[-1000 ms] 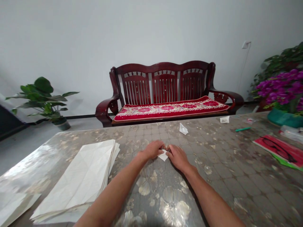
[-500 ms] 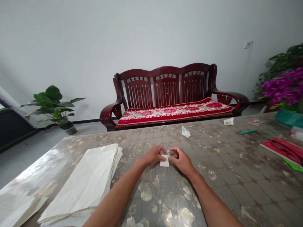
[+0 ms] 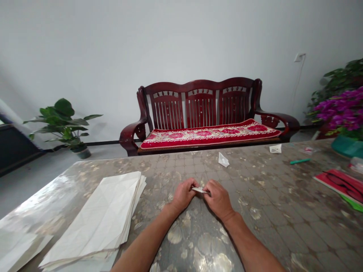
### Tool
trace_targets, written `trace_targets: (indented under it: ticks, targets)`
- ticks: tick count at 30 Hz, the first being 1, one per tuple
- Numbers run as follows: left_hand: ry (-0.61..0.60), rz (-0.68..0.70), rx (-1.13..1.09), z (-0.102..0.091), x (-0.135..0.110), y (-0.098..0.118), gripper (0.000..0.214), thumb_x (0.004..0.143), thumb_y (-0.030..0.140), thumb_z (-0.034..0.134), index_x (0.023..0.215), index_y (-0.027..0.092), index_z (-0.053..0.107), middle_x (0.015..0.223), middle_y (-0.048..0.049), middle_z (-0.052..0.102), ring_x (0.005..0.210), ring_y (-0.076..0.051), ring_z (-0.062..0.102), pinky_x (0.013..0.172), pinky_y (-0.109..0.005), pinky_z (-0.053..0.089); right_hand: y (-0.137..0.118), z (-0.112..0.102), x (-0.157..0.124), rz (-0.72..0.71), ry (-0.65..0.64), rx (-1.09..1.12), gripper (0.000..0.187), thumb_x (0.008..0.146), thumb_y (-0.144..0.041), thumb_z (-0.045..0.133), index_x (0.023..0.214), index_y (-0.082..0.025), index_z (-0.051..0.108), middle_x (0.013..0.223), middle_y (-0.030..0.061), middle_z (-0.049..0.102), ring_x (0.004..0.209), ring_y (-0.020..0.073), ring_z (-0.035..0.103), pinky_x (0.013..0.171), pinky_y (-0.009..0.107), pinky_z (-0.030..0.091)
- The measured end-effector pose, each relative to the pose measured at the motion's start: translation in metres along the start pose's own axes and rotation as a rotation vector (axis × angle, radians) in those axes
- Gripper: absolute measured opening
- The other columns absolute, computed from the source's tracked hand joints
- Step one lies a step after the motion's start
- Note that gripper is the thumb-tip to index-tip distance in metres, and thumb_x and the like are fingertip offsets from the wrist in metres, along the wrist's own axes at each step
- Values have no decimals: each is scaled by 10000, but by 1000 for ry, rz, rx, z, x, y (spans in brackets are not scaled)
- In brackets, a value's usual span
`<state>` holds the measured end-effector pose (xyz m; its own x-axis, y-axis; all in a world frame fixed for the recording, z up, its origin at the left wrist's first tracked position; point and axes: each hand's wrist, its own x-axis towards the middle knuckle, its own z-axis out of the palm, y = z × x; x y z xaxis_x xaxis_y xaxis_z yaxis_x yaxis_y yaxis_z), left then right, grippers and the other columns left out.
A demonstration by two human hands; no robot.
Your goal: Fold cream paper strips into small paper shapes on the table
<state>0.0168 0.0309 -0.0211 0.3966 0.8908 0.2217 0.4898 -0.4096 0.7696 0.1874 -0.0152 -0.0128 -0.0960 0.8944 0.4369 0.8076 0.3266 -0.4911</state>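
Note:
A small piece of folded white paper (image 3: 199, 190) is held between both hands above the patterned table (image 3: 181, 226), seen nearly edge-on. My left hand (image 3: 184, 194) is closed on its left end. My right hand (image 3: 218, 198) grips the right end, with fingers curled over it. Most of the fingertips are hidden behind the knuckles. Beyond the hands, a white folded-paper boat (image 3: 223, 160) rests on the table, and another white folded paper piece (image 3: 275, 149) lies farther right.
To the left are a stack of white paper sheets (image 3: 99, 215) and more sheets (image 3: 19, 249). At right lie a green pen (image 3: 300, 161), dark glasses (image 3: 344, 182) on a red booklet (image 3: 326, 180), and a teal pot (image 3: 347, 146) of purple flowers. A wooden bench (image 3: 200, 102) stands behind.
The folded paper has tipped from showing its flat face to nearly edge-on. Both hands have closed more tightly around its ends. The camera view has shifted slightly.

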Motion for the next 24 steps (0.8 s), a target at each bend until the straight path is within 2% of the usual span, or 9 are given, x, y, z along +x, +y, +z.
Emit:
trace_targets:
  ticks: [2,5,8,13,17,20,24]
  targets:
    - [18,81,141,-3,-4,4,88,801,147,563,854,205,604,874,0,635,856,-156,588,783,-249,443,1,0,-1,-57,-18,-91,161,831,-110,504,737,-214,583,807,27,603,825,178,529,732,266,343]
    - [35,202,295,-7,-12,6,104,842,161,580,915,219,624,980,-23,631,968,-174,570,871,-267,426,2,1,-2,-83,-43,-188,176,864,-122,506,744,-210,602,810,35,609,836,188,516,728,277,328]
    - [-23,272,393,-9,-20,5,82,916,231,559,905,217,639,952,-29,645,941,-174,572,865,-266,425,1,1,-2,-82,-70,-231,197,892,-143,507,739,-208,615,812,38,610,849,191,509,733,279,328]
    - [-86,292,570,-8,-23,6,234,979,280,474,845,198,648,881,-42,644,885,-175,576,808,-266,431,5,-2,-4,-81,-121,-155,195,929,-209,526,794,-208,666,841,40,619,889,191,515,751,268,364]
    - [-119,315,616,-6,-23,6,296,992,333,445,835,199,658,863,-41,634,870,-169,578,779,-254,434,8,-10,-7,-123,-196,-55,141,919,-284,585,938,-236,716,970,42,656,979,201,513,844,287,398]
    - [-132,344,608,-6,-24,4,318,987,376,448,838,198,666,862,-37,633,866,-167,584,777,-249,439,9,-12,-9,-120,-177,-41,126,879,-275,644,969,-258,730,1086,45,636,1041,213,499,892,315,403]
    - [-106,340,479,-9,-23,2,305,975,386,479,852,201,686,864,-29,648,859,-160,599,784,-243,444,10,-10,-10,-106,-165,-4,72,866,-239,653,848,-230,722,898,38,619,933,200,531,796,292,418]
